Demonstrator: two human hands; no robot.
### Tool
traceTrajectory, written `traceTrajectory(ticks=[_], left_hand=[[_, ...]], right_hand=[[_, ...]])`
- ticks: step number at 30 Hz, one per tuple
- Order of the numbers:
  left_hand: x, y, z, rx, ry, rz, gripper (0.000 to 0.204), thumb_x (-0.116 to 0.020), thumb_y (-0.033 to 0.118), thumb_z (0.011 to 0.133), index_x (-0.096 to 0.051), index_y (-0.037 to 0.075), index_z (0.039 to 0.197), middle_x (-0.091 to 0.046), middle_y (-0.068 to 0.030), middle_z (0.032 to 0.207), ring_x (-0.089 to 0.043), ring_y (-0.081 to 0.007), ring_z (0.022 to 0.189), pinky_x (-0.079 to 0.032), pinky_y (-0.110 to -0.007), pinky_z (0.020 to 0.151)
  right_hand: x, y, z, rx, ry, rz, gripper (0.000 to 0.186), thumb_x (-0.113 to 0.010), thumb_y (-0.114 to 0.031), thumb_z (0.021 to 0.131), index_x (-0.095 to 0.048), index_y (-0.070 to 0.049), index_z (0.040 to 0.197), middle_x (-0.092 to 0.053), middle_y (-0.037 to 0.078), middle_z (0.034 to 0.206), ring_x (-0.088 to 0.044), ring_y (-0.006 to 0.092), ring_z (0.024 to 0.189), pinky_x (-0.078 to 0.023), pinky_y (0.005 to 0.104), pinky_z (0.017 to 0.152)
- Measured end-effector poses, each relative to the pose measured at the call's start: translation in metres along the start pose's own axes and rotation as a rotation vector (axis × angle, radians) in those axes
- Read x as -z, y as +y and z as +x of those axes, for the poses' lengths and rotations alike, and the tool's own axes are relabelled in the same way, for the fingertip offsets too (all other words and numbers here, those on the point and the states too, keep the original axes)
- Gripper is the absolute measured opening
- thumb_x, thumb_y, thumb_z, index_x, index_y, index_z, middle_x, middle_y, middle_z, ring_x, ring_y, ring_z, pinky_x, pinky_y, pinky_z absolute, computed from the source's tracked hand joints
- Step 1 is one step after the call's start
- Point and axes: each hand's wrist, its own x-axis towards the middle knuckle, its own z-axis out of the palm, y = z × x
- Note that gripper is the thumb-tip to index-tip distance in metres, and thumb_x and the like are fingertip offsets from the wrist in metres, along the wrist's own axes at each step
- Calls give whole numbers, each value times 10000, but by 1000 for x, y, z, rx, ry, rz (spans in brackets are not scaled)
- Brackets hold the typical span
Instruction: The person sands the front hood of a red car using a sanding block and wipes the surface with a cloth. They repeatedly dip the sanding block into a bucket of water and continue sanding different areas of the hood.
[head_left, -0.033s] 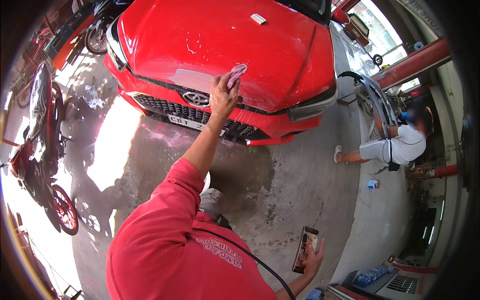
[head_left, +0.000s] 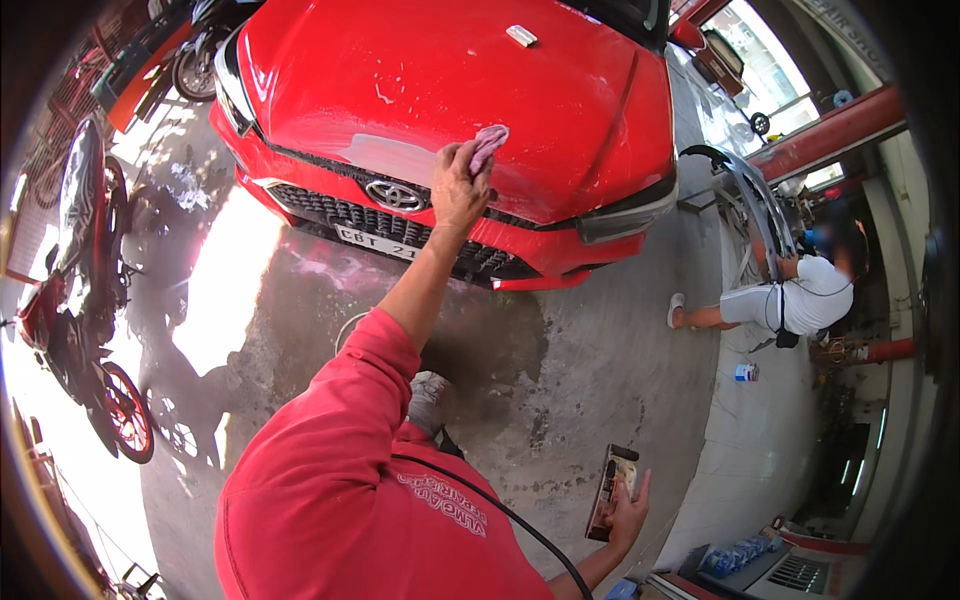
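Observation:
My left hand (head_left: 462, 188) is stretched forward over the front of a red car's hood (head_left: 440, 80), its fingers closed round a bunched pinkish cloth (head_left: 489, 146). The cloth is at the hood's lower front area, close to a dull greyish patch (head_left: 392, 157) on the paint. White streaks and spots mark the red surface. Low at my right side, my right hand (head_left: 627, 515) holds a long rectangular block (head_left: 612, 490) with dark ends and a pale, smeared face; its exact kind is unclear. A small whitish block (head_left: 521, 36) lies on the hood.
The car's grille (head_left: 340, 215) faces me. A motorcycle (head_left: 85, 290) stands at left. On the right, a person (head_left: 810, 290) in white stands beside a dark bumper-like part (head_left: 755, 195). A small can (head_left: 746, 372) sits on the floor. A dark cable (head_left: 500, 510) crosses my shirt.
My left hand has moved slightly right with the cloth. A thin pale rim now shows left of my left forearm. My right hand and its block have hardly moved.

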Motion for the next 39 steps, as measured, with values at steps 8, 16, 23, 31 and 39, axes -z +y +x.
traceTrajectory(ticks=[8,16,23,31,39], left_hand=[[-79,-42,-30,-262,-267,527,673,-726,382,928,-535,297,1567,-421,-37,1698,-353,-341,1585,-198,-650,1292],[10,-105,20,-246,-180,648,718,-762,470,837,-594,345,1524,-503,-16,1653,-462,-289,1532,-210,-615,1302],[97,-211,115,-236,189,895,461,-646,345,1003,-663,259,1456,-525,-75,1625,-459,-375,1517,-336,-622,1236],[32,-182,133,191,556,767,653,-651,544,994,-621,121,1490,-555,-135,1594,-434,-333,1531,-323,-476,1257],[-227,36,21,137,182,759,672,-631,620,981,-654,165,1476,-465,-126,1672,-367,-350,1582,-185,-594,1311]], right_hand=[[-70,-43,170,-241,-309,238,737,-649,-81,1046,-330,-180,1703,-672,57,872,-558,119,551,-420,313,436],[-51,-54,364,-397,-329,-247,676,-668,-133,1027,-383,-165,1639,-650,49,847,-539,131,529,-426,330,424],[-81,-240,484,21,-391,-139,626,-685,-132,996,-434,-139,1570,-624,22,790,-500,107,496,-402,305,406],[-38,-180,575,-83,-458,-199,570,-703,-130,961,-494,-108,1490,-595,-9,724,-455,79,458,-374,276,384],[-91,-404,657,442,-1144,327,567,-647,-72,966,-495,-65,1513,-649,46,938,-536,88,612,-447,256,483]])
